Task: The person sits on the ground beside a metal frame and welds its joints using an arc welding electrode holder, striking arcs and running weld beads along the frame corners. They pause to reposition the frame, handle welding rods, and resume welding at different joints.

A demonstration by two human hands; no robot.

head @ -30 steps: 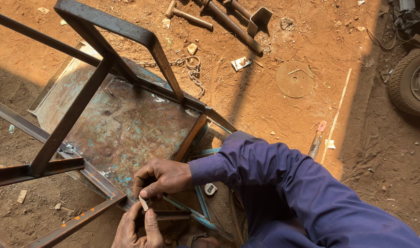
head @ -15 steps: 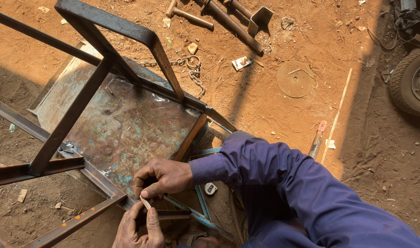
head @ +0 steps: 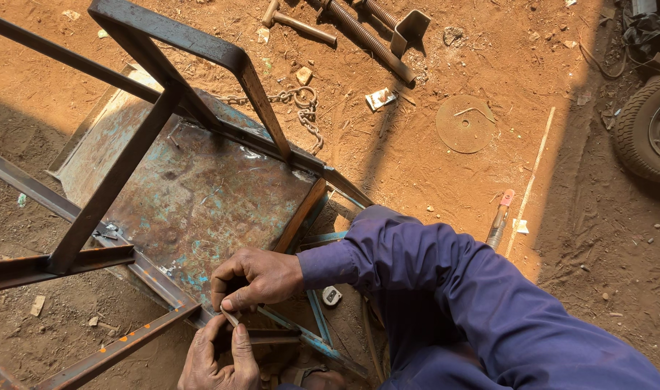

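My right hand [head: 256, 278], in a purple sleeve, pinches a small pale stick-like piece [head: 230, 318] against a rusty steel bar [head: 268, 336] low in the view. My left hand [head: 216, 357] lies just below it, gripping the same bar from underneath. Both hands sit at the near corner of a welded steel frame [head: 164, 94] that stands over a worn, blue-stained metal sheet [head: 200, 195]. What the pale piece is cannot be told.
On the red dirt lie a chain [head: 301, 105], a hammer [head: 295, 20], a heavy threaded clamp [head: 377, 36], a round metal disc [head: 465, 123], a thin rod [head: 530, 180] and a small red-tipped tool [head: 500, 220]. A tyre [head: 651, 130] is at the right edge.
My hands have barely shifted; the right fingers stay on the pale piece at the bar. The frame has not moved.
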